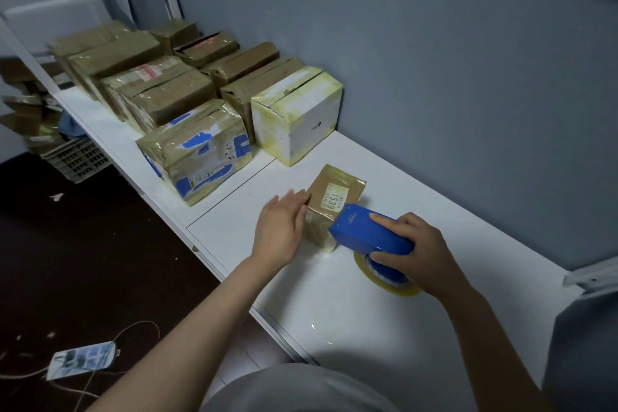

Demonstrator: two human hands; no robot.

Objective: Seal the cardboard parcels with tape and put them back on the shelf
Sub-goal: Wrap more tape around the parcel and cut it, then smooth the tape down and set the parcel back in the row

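A small brown cardboard parcel (334, 191) with a label reading 1539 lies on the white shelf surface (384, 304). My left hand (281, 231) rests flat against the parcel's left side with straight fingers. My right hand (421, 244) grips a blue tape dispenser (368, 231) whose front end sits at the parcel's near right edge. The yellowish tape roll (388, 278) shows below the dispenser, partly hidden by my fingers.
Several taped parcels stand in rows at the back left, nearest a blue-marked one (197, 150) and a white-and-yellow box (297, 110). A grey wall (468, 77) bounds the shelf behind. A phone with cable (80, 359) lies on the dark floor, and a crate (75, 159) sits under the shelf.
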